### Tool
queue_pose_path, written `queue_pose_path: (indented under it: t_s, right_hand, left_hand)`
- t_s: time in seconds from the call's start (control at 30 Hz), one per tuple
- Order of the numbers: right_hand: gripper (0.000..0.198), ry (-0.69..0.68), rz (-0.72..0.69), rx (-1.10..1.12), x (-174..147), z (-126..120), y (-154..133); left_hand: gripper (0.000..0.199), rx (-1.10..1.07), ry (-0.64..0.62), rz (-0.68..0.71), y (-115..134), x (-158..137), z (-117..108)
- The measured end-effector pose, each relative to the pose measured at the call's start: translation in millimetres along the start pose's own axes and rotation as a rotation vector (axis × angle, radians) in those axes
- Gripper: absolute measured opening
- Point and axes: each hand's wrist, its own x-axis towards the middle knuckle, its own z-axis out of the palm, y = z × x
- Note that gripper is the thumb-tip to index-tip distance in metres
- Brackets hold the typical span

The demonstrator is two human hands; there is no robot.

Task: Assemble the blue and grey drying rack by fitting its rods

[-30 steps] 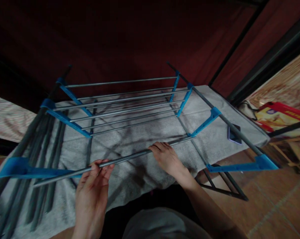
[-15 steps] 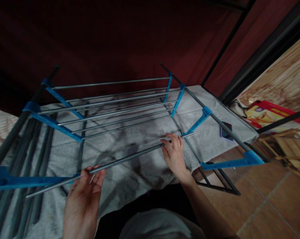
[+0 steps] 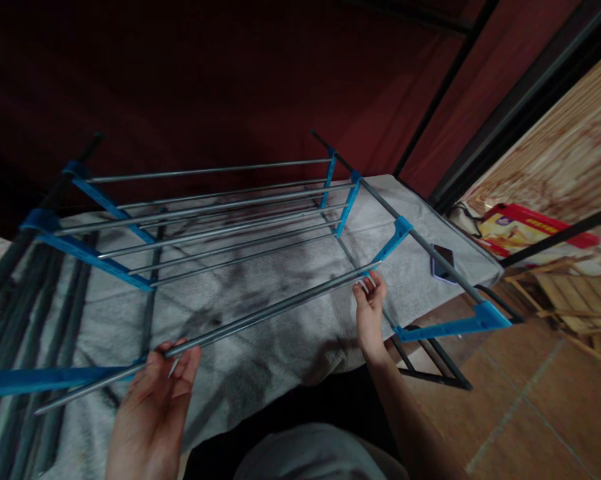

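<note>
A long grey metal rod slants across the front of a rack with blue plastic brackets and dark side poles. My left hand grips the rod left of its middle, palm up, with a thin pale sliver showing between its fingers. By the rod's right end, my right hand has curled fingers pressed together close under the rod and beside the lower tip of a blue bracket. What its fingertips hold is too small to make out. Behind, several thin rods span the brackets at both sides.
A grey cloth lies under the rack. Several dark tubes lie at the left. A phone rests on the cloth at right. Beyond are a red and yellow box, a wooden frame and a tiled floor.
My right hand has slid right along the rod to its end by the bracket. My left hand still holds the rod. The whole view has shifted slightly.
</note>
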Motion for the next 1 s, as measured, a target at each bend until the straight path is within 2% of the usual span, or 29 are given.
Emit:
queue_pose_path:
  t_s: [0.07,0.13,0.27,0.47,0.53,0.73,0.9,1.0]
  right_hand:
    - [0.046,0.007,0.172,0.218,2.8,2.2,-1.2]
    - [0.037,-0.057,0.304,0.394,3.6,4.2,-6.1]
    - [0.025,-0.229,0.454,0.545,2.7,5.7,-19.4]
    - [0.025,-0.226,0.511,0.559,2.3,7.2,-19.6]
    - [0.024,-0.208,0.525,0.559,2.1,6.4,-16.3]
    - [0.024,-0.145,0.546,0.575,5.8,0.6,-12.4]
    - [0.028,-0.128,0.542,0.595,9.2,0.1,-15.9]
    - [0.028,-0.15,0.529,0.574,9.9,3.1,-19.1]
  left_hand:
    - [0.017,-0.043,0.072,-0.031,2.2,-1.1,5.1]
    - [0.019,-0.078,0.127,-0.065,6.1,-4.4,12.3]
    - [0.021,-0.091,0.13,-0.079,10.0,-6.5,18.1]
    - [0.016,-0.085,0.085,-0.013,7.3,-4.0,10.5]
    - [0.018,-0.079,0.085,0.037,8.1,-8.3,11.7]
    - [0.029,-0.033,0.056,0.065,15.1,-17.6,17.7]
    - [0.035,-0.093,0.171,-0.019,19.4,-16.9,20.8]
    - [0.034,-0.094,0.192,-0.042,18.5,-12.8,18.1]
